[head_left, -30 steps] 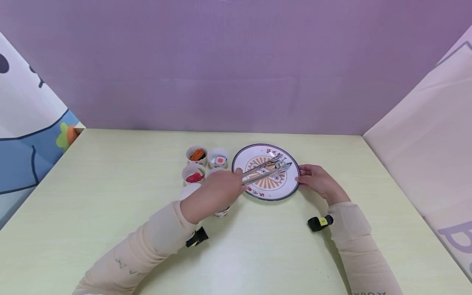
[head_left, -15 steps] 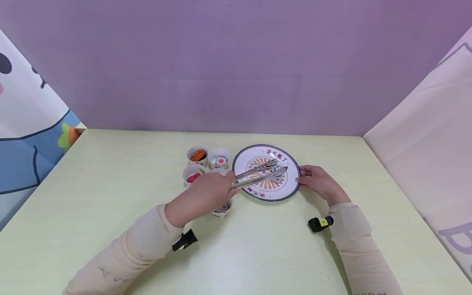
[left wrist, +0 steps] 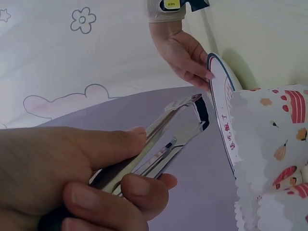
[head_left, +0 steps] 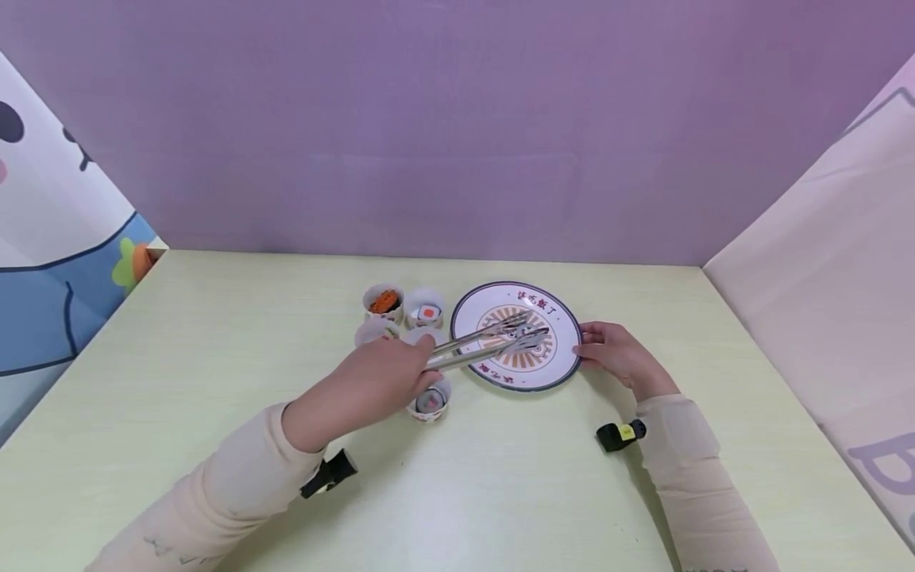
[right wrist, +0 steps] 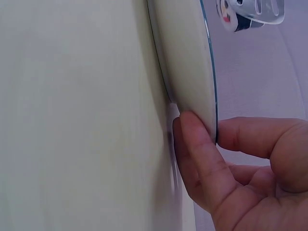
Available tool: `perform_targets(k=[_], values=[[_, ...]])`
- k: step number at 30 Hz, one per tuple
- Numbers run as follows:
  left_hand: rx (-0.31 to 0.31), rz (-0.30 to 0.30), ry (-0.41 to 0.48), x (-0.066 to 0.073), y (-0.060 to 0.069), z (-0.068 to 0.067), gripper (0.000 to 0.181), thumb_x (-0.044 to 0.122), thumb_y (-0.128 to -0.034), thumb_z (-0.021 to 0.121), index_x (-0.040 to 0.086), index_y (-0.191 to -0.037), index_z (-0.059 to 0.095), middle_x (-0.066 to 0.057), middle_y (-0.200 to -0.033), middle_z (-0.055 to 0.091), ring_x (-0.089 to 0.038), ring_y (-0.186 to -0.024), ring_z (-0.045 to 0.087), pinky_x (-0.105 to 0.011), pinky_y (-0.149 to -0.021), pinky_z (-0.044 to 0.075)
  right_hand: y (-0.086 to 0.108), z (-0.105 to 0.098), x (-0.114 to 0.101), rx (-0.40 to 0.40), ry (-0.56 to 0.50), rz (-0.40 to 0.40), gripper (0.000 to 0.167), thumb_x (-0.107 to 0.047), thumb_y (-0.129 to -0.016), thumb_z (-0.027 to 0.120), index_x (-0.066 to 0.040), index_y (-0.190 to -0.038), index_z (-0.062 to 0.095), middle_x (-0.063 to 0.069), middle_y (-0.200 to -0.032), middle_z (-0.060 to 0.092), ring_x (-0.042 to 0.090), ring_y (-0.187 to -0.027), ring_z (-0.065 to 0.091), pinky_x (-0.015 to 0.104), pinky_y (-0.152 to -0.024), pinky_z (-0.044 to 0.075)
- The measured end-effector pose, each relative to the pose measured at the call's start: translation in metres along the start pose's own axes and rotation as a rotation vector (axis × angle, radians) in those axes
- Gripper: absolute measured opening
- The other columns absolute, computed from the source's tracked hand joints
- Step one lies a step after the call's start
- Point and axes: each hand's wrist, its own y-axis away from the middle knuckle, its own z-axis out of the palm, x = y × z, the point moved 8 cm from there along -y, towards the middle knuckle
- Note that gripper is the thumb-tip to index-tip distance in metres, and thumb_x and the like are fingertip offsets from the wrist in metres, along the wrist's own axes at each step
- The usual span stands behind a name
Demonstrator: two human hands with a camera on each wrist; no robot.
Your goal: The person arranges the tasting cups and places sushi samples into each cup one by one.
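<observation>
My left hand [head_left: 360, 389] grips metal tongs [head_left: 472, 349], whose tips reach over the white plate [head_left: 486, 298]. Between the tips sits a sushi roll [right wrist: 233, 18] with a black wrap, clearest in the right wrist view. In the head view it blends with the plate's printed pattern. My right hand [head_left: 618, 353] pinches the plate's right rim, thumb on top and fingers beneath. Close to the left hand stand several patterned paper cups; one [head_left: 429, 405] holds a sushi roll, another [head_left: 426, 310] a white piece with an orange-red centre. Hand and tongs partly cover some cups.
A paper cup [head_left: 384, 302] with an orange-topped piece stands at the back left of the group. The pale table [head_left: 500, 492] extends toward me and to both sides. A purple wall [head_left: 457, 127] rises behind the table, with printed panels left and right.
My left hand and the tongs have drawn left across the plate, bringing the front cup's sushi roll into sight and covering a red piece in another cup. The right hand stays on the rim.
</observation>
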Motion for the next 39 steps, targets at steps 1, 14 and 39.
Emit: perform_targets(k=[1,14,39], values=[[-0.002,0.001,-0.005,-0.001,0.001,0.000,0.026,0.030,-0.0943,0.058,0.006,-0.095,0.048,-0.002,-0.060,0.048,-0.015,-0.049,0.041,-0.024,-0.046,0.031,0.000,0.000,0.000,-0.001,-0.003,0.002,0.054,0.005,-0.092,0.054,0.013,-0.139,0.029,0.021,-0.117,0.046,0.014,-0.088,0.056,0.025,-0.080,0.051],[0.021,0.032,-0.028,-0.021,0.018,-0.015,0.026,0.029,-0.0934,0.059,0.005,-0.097,0.052,0.000,-0.060,0.046,-0.014,-0.050,0.042,-0.026,-0.050,0.035,0.000,-0.001,-0.001,-0.001,-0.009,0.016,0.054,0.005,-0.092,0.053,0.013,-0.140,0.027,0.020,-0.118,0.046,0.015,-0.091,0.057,0.025,-0.082,0.051],[0.006,0.131,-0.014,-0.078,0.055,-0.029,0.021,0.032,-0.0928,0.059,0.014,-0.096,0.050,0.010,-0.062,0.045,-0.005,-0.051,0.036,-0.024,-0.053,0.033,-0.001,-0.005,0.001,-0.001,-0.020,-0.009,0.056,0.005,-0.091,0.054,0.015,-0.139,0.026,0.020,-0.115,0.047,0.011,-0.086,0.057,0.024,-0.079,0.052]])
